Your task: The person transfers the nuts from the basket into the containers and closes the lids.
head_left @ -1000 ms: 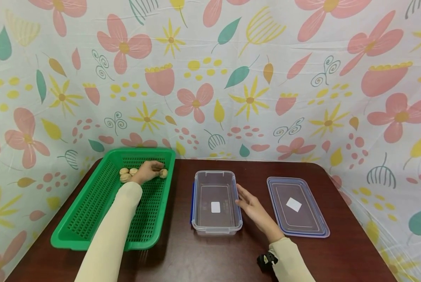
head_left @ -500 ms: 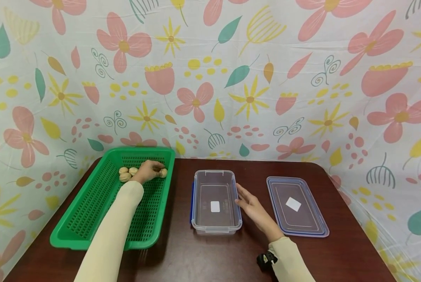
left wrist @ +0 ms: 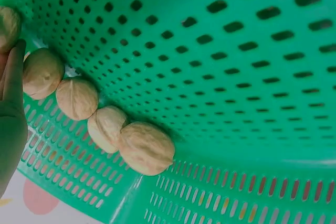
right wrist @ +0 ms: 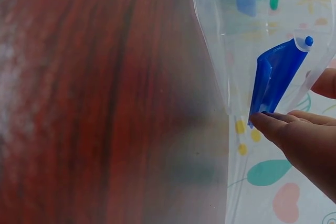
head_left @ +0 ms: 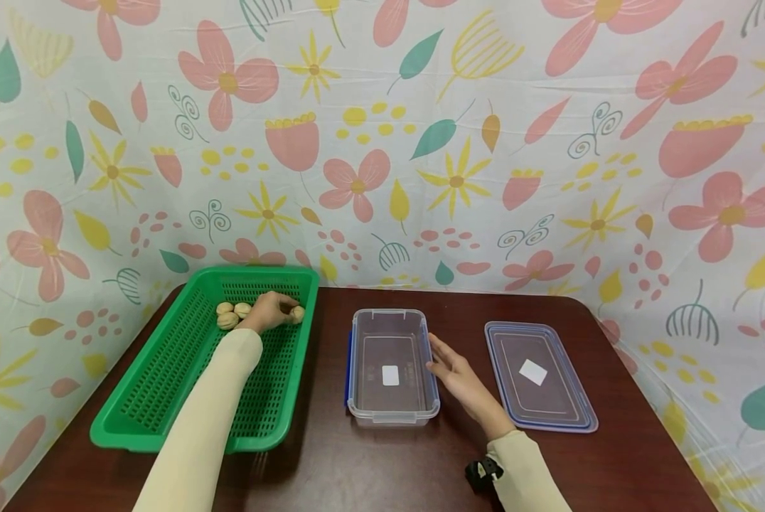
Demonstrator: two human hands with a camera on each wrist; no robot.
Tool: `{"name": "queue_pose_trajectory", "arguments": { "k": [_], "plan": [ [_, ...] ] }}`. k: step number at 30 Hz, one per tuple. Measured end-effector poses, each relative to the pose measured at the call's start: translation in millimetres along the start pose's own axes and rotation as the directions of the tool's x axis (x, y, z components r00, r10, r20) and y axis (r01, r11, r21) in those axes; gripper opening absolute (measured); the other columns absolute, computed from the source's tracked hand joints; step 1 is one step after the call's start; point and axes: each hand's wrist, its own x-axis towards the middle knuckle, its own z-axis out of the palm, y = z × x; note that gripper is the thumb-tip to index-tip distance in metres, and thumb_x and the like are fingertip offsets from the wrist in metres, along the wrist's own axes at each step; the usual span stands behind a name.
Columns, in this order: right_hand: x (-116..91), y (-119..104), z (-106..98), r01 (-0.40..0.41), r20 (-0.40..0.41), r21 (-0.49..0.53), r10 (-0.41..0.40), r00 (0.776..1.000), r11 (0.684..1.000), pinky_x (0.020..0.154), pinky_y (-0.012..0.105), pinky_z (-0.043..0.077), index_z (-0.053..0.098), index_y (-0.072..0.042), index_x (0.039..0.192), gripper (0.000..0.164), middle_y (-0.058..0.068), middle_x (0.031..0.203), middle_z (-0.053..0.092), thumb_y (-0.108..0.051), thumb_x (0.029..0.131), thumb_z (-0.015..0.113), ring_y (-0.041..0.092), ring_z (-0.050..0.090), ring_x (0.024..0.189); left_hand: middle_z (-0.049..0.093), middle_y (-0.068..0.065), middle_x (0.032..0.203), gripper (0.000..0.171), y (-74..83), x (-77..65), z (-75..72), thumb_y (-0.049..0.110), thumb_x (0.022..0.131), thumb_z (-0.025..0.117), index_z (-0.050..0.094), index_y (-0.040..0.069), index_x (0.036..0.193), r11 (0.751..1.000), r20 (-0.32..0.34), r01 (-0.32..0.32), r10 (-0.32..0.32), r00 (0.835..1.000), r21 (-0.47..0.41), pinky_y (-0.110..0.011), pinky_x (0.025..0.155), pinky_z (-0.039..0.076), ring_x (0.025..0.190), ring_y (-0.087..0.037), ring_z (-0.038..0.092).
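In the head view my left hand [head_left: 270, 311] reaches into the far end of a green perforated basket [head_left: 104, 430], its fingertips pinching a walnut [head_left: 297, 313] near the right wall. More walnuts [head_left: 227, 321] lie to the left of that hand; the left wrist view shows several walnuts [left wrist: 77, 98] in a row by the basket wall. My right hand [head_left: 462, 380] rests with extended fingers against the right side of a clear plastic container [head_left: 392, 416], which has no lid on. From the right wrist, fingers touch its hanging blue latch [right wrist: 278, 74].
A clear lid [head_left: 545, 398] with blue edging and a white label lies flat on the dark wooden table [head_left: 331, 476], right of the container. Behind the table hangs a flower-patterned cloth [head_left: 382, 178]. A black band [head_left: 483, 473] sits at the right wrist.
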Motion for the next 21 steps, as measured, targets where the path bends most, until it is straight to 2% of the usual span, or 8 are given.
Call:
{"name": "queue_pose_trajectory", "arguments": {
  "k": [3, 10, 21],
  "plan": [
    [-0.1, 0.2, 0.0, 0.0, -0.002, 0.003, 0.0, 1.0, 1.0, 0.115, 0.05, 0.019, 0.017, 0.002, 0.152, 0.059, 0.02, 0.158, 0.015, -0.001, 0.1, 0.045, 0.034, 0.015, 0.144, 0.06, -0.022, 0.124, 0.035, -0.3, -0.7, 1.9, 0.006, 0.093, 0.063, 0.062, -0.001, 0.127, 1.0, 0.0, 0.012, -0.012, 1.0, -0.007, -0.049, 0.09, 0.05, 0.113, -0.036, 0.056],
    [-1.2, -1.4, 0.4, -0.006, 0.006, -0.008, 0.006, 1.0, 1.0, 0.115, 0.051, 0.019, 0.016, 0.001, 0.153, 0.059, 0.019, 0.158, 0.014, -0.002, 0.1, 0.044, 0.034, 0.015, 0.144, 0.062, -0.022, 0.122, 0.035, -6.1, 0.1, -2.1, 0.007, 0.091, 0.066, 0.063, -0.002, 0.125, 1.0, -0.028, -0.025, 0.025, 0.999, -0.004, -0.047, 0.087, 0.052, 0.111, -0.036, 0.058],
    [-3.0, -4.3, 0.2, -0.007, 0.003, -0.012, 0.007, 1.0, 1.0, 0.114, 0.05, 0.019, 0.017, 0.002, 0.152, 0.059, 0.02, 0.158, 0.014, -0.002, 0.1, 0.044, 0.034, 0.015, 0.144, 0.062, -0.021, 0.123, 0.037, -0.8, -5.7, -19.0, 0.012, 0.091, 0.067, 0.063, 0.001, 0.127, 0.996, -0.058, 0.014, -0.019, 0.998, -0.083, -0.046, 0.089, 0.052, 0.112, -0.035, 0.058]
  ]
}}
